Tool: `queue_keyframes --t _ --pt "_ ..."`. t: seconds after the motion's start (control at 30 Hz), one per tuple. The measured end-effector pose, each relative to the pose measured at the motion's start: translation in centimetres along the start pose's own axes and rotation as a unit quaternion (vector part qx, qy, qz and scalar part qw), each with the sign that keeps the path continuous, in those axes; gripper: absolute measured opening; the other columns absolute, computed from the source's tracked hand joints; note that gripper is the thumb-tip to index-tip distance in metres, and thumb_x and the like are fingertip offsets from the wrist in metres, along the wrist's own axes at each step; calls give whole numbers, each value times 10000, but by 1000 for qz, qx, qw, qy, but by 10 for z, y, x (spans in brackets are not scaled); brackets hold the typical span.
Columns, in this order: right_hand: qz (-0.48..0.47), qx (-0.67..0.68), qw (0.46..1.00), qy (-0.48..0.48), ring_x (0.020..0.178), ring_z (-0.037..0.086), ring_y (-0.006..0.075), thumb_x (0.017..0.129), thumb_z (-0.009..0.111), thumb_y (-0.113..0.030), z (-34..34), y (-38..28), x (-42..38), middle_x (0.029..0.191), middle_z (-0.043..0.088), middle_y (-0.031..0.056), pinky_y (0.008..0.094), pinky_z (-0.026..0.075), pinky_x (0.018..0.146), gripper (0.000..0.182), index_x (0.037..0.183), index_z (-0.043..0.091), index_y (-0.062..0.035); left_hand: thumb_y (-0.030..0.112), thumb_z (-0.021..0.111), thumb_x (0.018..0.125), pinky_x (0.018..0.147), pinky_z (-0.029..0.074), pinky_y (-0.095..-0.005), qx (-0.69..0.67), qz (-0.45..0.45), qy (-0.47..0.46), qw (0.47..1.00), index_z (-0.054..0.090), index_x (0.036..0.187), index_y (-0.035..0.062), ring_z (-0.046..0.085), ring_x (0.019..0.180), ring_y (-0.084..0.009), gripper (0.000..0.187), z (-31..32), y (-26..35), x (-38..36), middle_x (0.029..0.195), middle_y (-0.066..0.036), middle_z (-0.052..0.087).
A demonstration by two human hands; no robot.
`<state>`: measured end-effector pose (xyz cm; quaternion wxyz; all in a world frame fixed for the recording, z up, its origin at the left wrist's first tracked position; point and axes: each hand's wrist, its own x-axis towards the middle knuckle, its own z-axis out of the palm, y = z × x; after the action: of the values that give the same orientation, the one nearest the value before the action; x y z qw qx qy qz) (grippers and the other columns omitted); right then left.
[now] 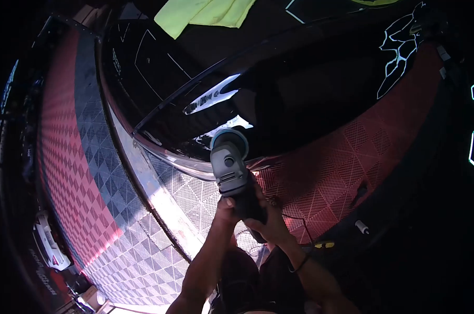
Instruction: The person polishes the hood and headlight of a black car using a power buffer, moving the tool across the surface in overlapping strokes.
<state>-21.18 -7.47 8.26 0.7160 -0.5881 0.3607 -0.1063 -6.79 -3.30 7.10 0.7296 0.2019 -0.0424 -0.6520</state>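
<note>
A grey and black power polisher [229, 168] with a round blue-edged pad [231, 137] is held in front of me, its pad at the lower edge of a glossy black car panel [299, 99]. My left hand [227, 208] grips the polisher's body from the left side, thumb up. Around the dark rear handle on the right, my right hand [270, 220] is closed. Whether the pad touches the panel is hard to tell. Bright reflections show on the panel just above the pad.
Yellow-green cloth [205, 15] lies on the car at the top. Red and grey tiles [347, 157] cover the floor. A cord [302, 222] trails right of my hands, near a yellow object [324, 244] and a white bottle [361, 226].
</note>
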Motion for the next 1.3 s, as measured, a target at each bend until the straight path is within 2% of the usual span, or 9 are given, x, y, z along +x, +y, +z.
queue_keyframes --t 0.13,0.23,0.33,0.4,0.53,0.77,0.93,1.07,1.3 --pt "9 23 1000 -17 921 659 261 724 785 -421 22 28 -1 972 649 181 342 509 808 721 1181 485 50 395 842 646 776 521 -412 11 -16 -5 1000 417 1271 47 624 854 -310 832 -8 10 -10 942 -158 597" --pt "16 221 975 4 890 625 199 685 769 -381 26 44 0 929 615 117 314 496 792 714 1164 488 67 305 843 630 799 532 -426 87 -91 -20 992 411 1290 38 645 891 -342 833 -16 9 1 993 -185 620" --pt "-34 363 930 45 863 616 172 691 761 -517 27 47 -2 954 594 100 291 513 759 864 1267 406 20 183 846 581 842 529 -370 199 -181 51 962 489 1243 5 633 972 -241 773 -1 5 17 1079 -135 622" --pt "-83 360 921 119 847 619 171 684 762 -555 36 63 6 937 596 82 291 529 715 916 1302 366 -7 148 860 558 844 533 -354 288 -188 84 935 485 1240 -1 635 967 -237 792 -26 -5 23 1077 -134 621" --pt "-29 343 937 51 847 615 159 670 768 -559 60 56 7 951 592 77 290 516 718 898 1264 412 14 232 856 605 809 548 -387 210 -166 8 963 458 1241 -15 650 925 -276 790 -35 25 5 1055 -169 618" --pt "-20 27 997 72 803 682 286 713 741 -491 99 21 15 853 646 207 359 510 737 695 1076 506 54 367 849 654 816 497 -420 52 -94 -116 987 429 1215 23 617 849 -309 780 -50 69 -22 916 -161 589" --pt "-37 85 984 149 861 662 271 729 727 -491 87 33 9 845 640 173 341 499 758 754 1164 487 76 328 818 653 805 521 -424 76 -173 -104 976 417 1266 17 636 872 -326 796 -33 57 1 992 -174 608" --pt "-27 318 941 115 711 672 230 749 705 -551 62 20 -1 842 650 134 301 540 640 718 1087 530 58 297 790 677 770 565 -383 161 -221 -46 961 524 1168 -35 654 858 -263 650 -3 37 24 993 -166 632" --pt "-19 208 965 156 795 606 171 708 740 -480 99 45 2 915 610 106 303 510 703 693 1101 526 49 291 842 627 765 559 -381 145 -193 -32 970 502 1188 -9 651 878 -283 721 -62 49 -14 990 -172 625"
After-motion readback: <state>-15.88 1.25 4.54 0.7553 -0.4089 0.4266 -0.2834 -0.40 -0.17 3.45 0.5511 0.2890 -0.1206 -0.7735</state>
